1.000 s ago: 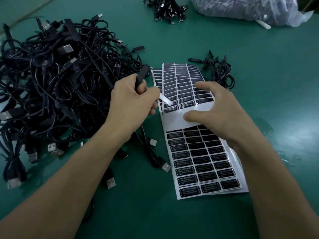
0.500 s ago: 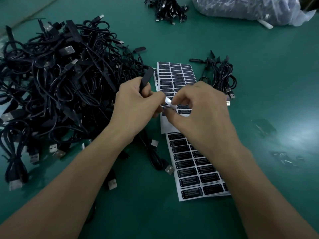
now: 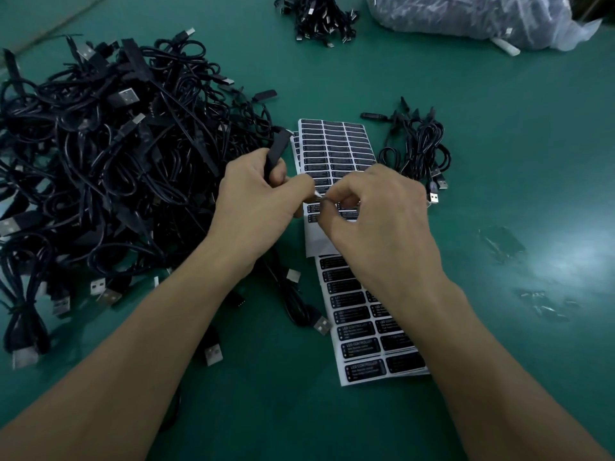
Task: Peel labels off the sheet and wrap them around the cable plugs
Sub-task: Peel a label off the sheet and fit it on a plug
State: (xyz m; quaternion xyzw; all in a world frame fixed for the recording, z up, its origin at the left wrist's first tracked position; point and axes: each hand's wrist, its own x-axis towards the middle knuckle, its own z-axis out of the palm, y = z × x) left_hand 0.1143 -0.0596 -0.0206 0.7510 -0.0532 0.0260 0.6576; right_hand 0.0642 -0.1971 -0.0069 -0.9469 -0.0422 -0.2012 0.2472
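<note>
My left hand (image 3: 256, 201) grips a long black cable plug (image 3: 278, 148) that sticks up past my thumb, above the label sheet. My right hand (image 3: 376, 217) meets it from the right, thumb and forefinger pinched on a small label (image 3: 318, 195) whose pale edge shows between the two hands. A white sheet of black labels (image 3: 336, 151) lies flat on the green table under both hands. A second sheet (image 3: 359, 347) continues toward me. The plug's cable runs down under my left wrist.
A big tangled pile of black USB cables (image 3: 100, 154) fills the left of the green table (image 3: 499, 161). A small bundle of cables (image 3: 419, 151) lies right of the sheets. Another bundle (image 3: 319, 18) and a clear plastic bag (image 3: 472, 18) sit at the far edge.
My right hand left the sheet, where it lay flat, and came up to the plug in my left hand. It now pinches the label against the plug.
</note>
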